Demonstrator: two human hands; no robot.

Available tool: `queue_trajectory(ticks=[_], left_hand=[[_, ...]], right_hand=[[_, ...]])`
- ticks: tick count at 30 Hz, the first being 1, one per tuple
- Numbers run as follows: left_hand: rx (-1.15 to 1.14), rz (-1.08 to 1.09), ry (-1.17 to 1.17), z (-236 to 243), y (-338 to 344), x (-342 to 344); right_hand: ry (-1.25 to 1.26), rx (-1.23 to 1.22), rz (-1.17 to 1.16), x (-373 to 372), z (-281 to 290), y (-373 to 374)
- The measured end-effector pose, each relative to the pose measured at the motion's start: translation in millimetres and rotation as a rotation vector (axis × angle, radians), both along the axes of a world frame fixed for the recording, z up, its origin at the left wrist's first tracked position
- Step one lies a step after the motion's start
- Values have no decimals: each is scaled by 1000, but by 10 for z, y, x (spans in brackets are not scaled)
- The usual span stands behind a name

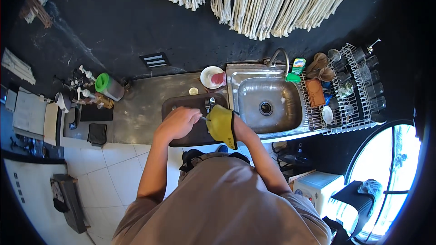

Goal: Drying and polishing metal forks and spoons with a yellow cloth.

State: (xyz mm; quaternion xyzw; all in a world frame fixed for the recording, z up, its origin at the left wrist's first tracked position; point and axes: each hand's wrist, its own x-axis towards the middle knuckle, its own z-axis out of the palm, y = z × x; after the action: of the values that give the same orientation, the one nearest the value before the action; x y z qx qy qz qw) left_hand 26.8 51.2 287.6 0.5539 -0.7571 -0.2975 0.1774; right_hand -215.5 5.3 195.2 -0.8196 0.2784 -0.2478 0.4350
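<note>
My left hand [180, 123] is closed, pinching the thin metal handle of a piece of cutlery [202, 118] above a dark brown tray [175, 102]. A yellow-green cloth [220, 122] with a dark edge wraps around my right hand [239, 128] and hides its fingers. The cutlery's other end runs into this cloth, so its kind cannot be told. On the tray, just beyond the cloth, lie a fork [207, 103] and a spoon [212, 101]. My left hand covers part of the tray's left side.
Right of the tray is a steel sink [271, 90] with a curved faucet [282, 54]. Behind the tray stand a white bowl [209, 80] holding something pink and a small pale round item [194, 91]. A white wire rack [347, 124] holds glasses; a green-lidded container [109, 86] stands left.
</note>
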Motion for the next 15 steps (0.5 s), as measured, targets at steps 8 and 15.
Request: queue_trajectory(ticks=[8,15], left_hand=[[96,207,141,90,63,145],[-51,524,844,150,423,572]], right_hand=[[-328,18,-65,-26,444,-251],[113,-229,-107,-30,467,-335]])
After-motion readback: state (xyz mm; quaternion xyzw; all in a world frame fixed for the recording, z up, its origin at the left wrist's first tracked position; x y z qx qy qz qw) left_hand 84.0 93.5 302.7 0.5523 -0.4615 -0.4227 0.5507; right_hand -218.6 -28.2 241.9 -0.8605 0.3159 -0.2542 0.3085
